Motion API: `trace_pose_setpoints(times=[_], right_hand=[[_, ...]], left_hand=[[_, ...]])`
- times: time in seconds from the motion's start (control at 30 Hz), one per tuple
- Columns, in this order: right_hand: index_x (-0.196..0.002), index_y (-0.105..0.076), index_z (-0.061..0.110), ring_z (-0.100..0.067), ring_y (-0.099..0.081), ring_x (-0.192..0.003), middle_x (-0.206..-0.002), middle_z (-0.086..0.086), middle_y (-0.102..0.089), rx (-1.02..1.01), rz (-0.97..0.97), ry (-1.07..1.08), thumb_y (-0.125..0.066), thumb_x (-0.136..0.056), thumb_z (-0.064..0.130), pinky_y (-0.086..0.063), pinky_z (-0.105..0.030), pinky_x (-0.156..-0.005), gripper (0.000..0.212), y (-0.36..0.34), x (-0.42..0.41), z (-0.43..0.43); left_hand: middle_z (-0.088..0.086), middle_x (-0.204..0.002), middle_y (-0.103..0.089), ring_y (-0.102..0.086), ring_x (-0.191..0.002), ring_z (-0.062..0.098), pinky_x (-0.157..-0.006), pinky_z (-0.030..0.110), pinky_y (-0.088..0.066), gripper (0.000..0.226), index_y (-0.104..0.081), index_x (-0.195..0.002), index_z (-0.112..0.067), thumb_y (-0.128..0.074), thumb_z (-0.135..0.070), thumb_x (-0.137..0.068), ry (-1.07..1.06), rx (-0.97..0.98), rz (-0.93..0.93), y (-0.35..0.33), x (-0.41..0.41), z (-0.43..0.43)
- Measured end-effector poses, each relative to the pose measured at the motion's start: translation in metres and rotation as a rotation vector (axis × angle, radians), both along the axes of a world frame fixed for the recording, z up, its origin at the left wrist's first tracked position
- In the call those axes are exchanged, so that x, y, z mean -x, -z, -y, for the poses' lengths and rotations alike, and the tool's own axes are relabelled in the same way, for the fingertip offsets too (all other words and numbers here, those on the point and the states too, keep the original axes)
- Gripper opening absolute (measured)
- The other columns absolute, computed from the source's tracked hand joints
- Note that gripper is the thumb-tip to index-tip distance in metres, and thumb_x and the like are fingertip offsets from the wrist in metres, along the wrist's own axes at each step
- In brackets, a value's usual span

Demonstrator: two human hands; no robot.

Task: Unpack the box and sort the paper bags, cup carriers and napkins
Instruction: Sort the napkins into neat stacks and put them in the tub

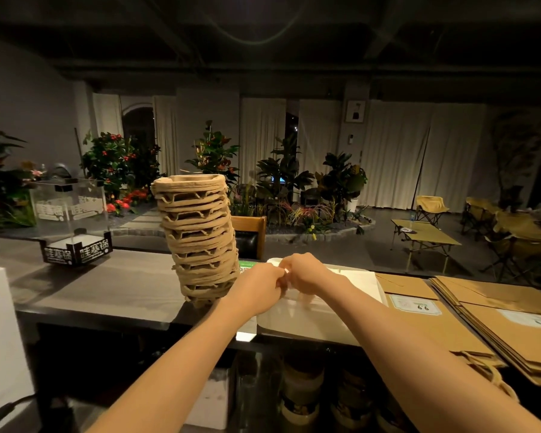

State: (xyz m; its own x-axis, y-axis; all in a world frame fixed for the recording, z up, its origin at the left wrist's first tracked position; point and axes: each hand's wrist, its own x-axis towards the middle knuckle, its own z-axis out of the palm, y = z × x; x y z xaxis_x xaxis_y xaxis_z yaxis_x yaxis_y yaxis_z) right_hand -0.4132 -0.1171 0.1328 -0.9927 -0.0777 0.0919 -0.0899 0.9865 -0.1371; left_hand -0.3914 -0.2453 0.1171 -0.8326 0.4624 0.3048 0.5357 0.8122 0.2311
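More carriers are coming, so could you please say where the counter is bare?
The counter is bare between the clear display box and the stack of cup carriers. Right of the stack is crowded: left hand and right hand grip the napkin pack, then paper bags.

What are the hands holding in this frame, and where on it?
The left hand and right hand both pinch the clear wrapping on top of the white napkin pack, where they meet. The fingertips themselves are hidden.
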Motion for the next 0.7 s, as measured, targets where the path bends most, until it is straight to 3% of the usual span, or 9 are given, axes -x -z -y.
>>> trace_pose_setpoints(times=[0.33, 0.5, 0.7], right_hand=[[-0.100, -0.060, 0.024, -0.026, -0.059, -0.098, -0.113, -0.008, -0.063, 0.110, -0.069, 0.013, -0.055, -0.092, 0.018, -0.052, -0.037, -0.087, 0.011, 0.009, -0.001, -0.009], [-0.114, -0.058, 0.024, -0.027, -0.056, -0.100, -0.117, -0.010, -0.061, 0.067, -0.079, 0.016, -0.048, -0.097, 0.019, -0.049, -0.035, -0.085, 0.020, 0.012, -0.006, -0.009], [-0.135, -0.049, 0.026, -0.028, -0.043, -0.125, -0.143, -0.005, -0.046, -0.002, -0.160, -0.022, -0.048, -0.096, 0.011, -0.036, -0.044, -0.104, 0.041, 0.005, -0.023, -0.006]], left_hand=[[0.004, -0.092, -0.068, -0.060, -0.085, 0.017, -0.078, 0.032, -0.051, 0.023, -0.069, -0.100, -0.016, -0.047, -0.020, -0.095, 0.008, -0.125, 0.042, 0.009, -0.002, 0.002], [0.003, -0.098, -0.066, -0.060, -0.089, 0.015, -0.082, 0.030, -0.052, 0.021, -0.065, -0.108, -0.016, -0.047, -0.019, -0.097, 0.007, -0.149, 0.044, 0.010, -0.006, 0.000], [0.002, -0.113, -0.059, -0.054, -0.101, 0.013, -0.092, 0.031, -0.048, 0.021, -0.059, -0.115, -0.015, -0.046, -0.018, -0.098, 0.016, -0.175, -0.022, 0.015, -0.011, 0.004]])
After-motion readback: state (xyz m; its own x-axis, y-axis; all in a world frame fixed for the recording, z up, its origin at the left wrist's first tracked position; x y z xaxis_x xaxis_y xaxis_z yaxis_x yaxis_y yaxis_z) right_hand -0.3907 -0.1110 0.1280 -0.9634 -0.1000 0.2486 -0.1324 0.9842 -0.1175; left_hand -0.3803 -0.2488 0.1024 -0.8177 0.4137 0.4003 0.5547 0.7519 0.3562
